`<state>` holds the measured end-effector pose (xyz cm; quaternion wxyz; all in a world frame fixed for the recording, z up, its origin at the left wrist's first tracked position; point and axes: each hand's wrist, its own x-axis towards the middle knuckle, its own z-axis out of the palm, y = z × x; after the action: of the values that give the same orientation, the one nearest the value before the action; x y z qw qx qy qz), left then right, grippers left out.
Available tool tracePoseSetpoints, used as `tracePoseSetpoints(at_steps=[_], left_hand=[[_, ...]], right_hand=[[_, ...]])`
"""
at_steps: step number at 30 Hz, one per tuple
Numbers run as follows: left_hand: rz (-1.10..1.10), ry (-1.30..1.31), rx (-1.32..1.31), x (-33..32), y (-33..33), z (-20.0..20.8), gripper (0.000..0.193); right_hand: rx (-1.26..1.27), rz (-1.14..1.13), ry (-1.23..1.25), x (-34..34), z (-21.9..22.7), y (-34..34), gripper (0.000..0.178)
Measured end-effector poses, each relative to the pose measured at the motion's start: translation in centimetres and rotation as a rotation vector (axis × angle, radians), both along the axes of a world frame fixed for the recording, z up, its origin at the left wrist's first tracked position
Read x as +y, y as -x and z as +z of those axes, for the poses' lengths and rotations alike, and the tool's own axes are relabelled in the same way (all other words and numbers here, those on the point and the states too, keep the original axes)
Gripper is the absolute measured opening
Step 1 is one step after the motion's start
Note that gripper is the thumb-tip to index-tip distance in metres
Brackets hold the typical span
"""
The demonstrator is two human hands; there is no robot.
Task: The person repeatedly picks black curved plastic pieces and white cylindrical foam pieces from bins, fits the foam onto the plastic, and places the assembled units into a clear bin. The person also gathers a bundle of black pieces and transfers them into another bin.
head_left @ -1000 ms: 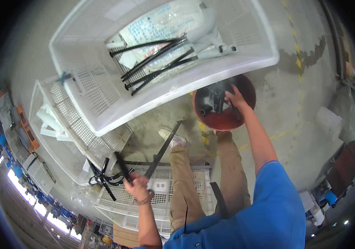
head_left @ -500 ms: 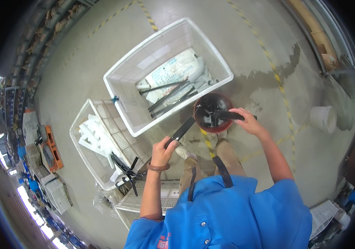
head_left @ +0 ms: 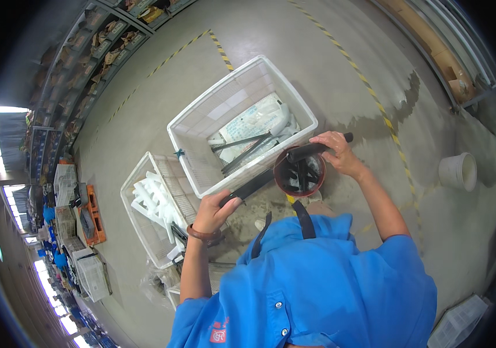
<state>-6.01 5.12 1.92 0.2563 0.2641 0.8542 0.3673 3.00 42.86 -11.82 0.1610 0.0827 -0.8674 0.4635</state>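
Observation:
My left hand (head_left: 216,210) is closed around the near end of a long flat black bar (head_left: 253,184). This bar slants up and to the right, toward the red-brown bucket (head_left: 317,188). A thicker black bar (head_left: 303,152) is gripped in my right hand (head_left: 341,153), fingers over its top, and lies across the bucket's far side. Inside the bucket are dark pieces (head_left: 302,174) and what looks like liquid. Just beyond, a large white basket (head_left: 285,84) holds a printed white sack (head_left: 262,119) and several thin black strips (head_left: 248,153).
Left of the large basket stands a smaller white mesh basket (head_left: 173,180) full of white pieces (head_left: 152,197). A white bucket (head_left: 457,172) is at the right. Yellow-black tape (head_left: 364,81) marks the floor. Loaded shelving (head_left: 103,46) and an orange pallet (head_left: 94,214) are at left.
My right hand has moved up and slightly left with its bar, which now tilts up to the right. My left hand and its bar have shifted left. The whole view has shifted too.

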Motion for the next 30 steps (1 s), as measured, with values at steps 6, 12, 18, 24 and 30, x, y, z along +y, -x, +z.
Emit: tracePoseSetpoints(at_steps=[6, 12, 18, 24, 30], left_hand=[[-0.004, 0.019, -0.001, 1.6, -1.2, 0.0, 0.030], [0.149, -0.078, 0.012, 2.9, -3.2, -0.8, 0.035], [0.211, -0.091, -0.015, 3.9, -5.0, -0.5, 0.028], [0.066, -0.044, 0.033, 4.1, -6.0, 0.7, 0.031], [-0.044, -0.028, 0.118, 4.2, -7.2, 0.5, 0.033]], right_hand=[[0.055, 0.042, -0.158, 0.8, 2.4, 0.4, 0.045], [0.040, 0.221, -0.054, -0.1, 4.2, 1.1, 0.049], [-0.076, 0.439, 0.206, -2.5, 6.2, 2.2, 0.050], [-0.417, 0.892, 0.200, 0.8, 8.6, 4.9, 0.043], [-1.368, 1.134, 0.596, 0.8, 8.2, 4.7, 0.045]])
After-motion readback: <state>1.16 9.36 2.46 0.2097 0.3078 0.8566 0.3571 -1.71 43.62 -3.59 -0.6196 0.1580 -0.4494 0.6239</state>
